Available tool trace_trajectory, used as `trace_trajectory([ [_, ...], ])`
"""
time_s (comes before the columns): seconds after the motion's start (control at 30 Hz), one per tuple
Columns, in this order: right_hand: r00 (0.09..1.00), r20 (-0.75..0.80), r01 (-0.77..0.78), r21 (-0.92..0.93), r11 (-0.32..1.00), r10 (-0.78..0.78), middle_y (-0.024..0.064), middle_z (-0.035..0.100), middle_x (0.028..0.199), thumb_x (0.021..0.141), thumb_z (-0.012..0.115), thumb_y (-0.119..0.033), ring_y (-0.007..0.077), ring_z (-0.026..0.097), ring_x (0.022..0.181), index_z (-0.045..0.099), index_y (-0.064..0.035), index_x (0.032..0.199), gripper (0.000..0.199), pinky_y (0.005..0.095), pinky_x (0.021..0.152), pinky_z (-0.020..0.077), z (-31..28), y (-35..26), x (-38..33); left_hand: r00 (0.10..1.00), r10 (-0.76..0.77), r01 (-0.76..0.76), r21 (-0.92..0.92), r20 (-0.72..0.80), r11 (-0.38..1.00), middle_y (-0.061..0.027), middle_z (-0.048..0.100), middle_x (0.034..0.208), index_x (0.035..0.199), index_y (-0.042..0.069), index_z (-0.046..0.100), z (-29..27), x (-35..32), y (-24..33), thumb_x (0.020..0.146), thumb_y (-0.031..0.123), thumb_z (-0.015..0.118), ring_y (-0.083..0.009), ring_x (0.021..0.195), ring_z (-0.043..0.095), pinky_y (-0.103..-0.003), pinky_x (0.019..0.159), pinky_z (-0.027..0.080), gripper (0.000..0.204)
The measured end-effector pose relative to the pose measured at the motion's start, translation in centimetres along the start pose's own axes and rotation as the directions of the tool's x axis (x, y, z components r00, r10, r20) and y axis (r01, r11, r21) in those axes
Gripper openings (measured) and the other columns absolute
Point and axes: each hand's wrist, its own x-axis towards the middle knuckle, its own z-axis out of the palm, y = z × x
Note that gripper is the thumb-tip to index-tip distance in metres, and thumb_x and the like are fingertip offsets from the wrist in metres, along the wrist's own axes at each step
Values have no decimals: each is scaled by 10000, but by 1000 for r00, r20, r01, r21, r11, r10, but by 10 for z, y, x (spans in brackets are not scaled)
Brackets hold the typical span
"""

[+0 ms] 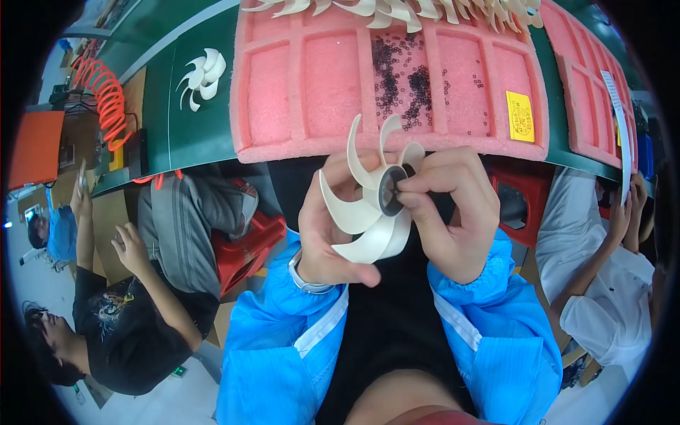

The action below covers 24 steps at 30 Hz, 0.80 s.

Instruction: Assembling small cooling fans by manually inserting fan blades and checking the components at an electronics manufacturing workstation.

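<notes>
A cream-white fan impeller (362,210) with curved blades and a dark round hub is held up in front of my chest, just off the near edge of the pink foam tray (340,144). My left hand (320,230) grips it from the left, fingers behind the blades and thumb beneath. At the hub, thumb and index finger of my right hand (453,212) are pinched together; whatever they hold is hidden or too small to make out. Small black rings (418,88) lie scattered in the tray's middle compartments, and a yellow label (520,116) sits in its right one.
More impellers (397,10) are heaped along the tray's far edge. Another impeller (202,76) lies on the green table (159,106) to the left, near a coiled orange hose (100,99). Co-workers sit on both sides; one at right holds a paper strip (618,134).
</notes>
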Motion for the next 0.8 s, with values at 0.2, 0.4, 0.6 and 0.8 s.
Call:
trace_trajectory([
  [0.2, 999, 43, -25, 27, 999, 24, 99, 661, 899, 724, 816, 55, 224, 635, 789, 711, -24, 904, 222, 315, 637, 513, -2, -1, -4, 993, 71, -85, 152, 95, 985, -202, 395, 1464, 1468, -61, 398, 2, 0, 7, 639, 301, 996, -347, 1338, 531, -456, 1111, 462, 1084],
  [0.4, 999, 30, -46, 62, 997, 44, 96, 666, 882, 733, 814, 36, 221, 639, 793, 705, -18, 896, 204, 310, 641, 513, 4, 3, -4, 994, 79, -87, 114, 75, 990, -203, 397, 1466, 1472, -68, 397, -1, -5, 5, 632, 288, 1001, -340, 1346, 523, -451, 1110, 463, 1094],
  [0.6, 987, -3, -159, 163, 974, 162, 83, 668, 919, 818, 772, 23, 185, 633, 807, 690, -5, 929, 141, 282, 702, 504, -1, 10, -6, 993, 62, -67, 49, 99, 997, -198, 410, 1464, 1483, -77, 384, -4, 2, 0, 630, 318, 1001, -330, 1340, 529, -443, 1098, 464, 1125],
  [0.8, 946, -168, -227, 267, 937, 277, 68, 652, 1001, 949, 678, -7, 120, 608, 874, 646, 13, 1041, 100, 249, 806, 484, -24, 23, -7, 997, -54, 53, 19, 56, 998, -189, 499, 1395, 1494, -77, 375, 9, 33, 4, 662, 356, 979, -322, 1357, 510, -428, 1096, 455, 1116],
])
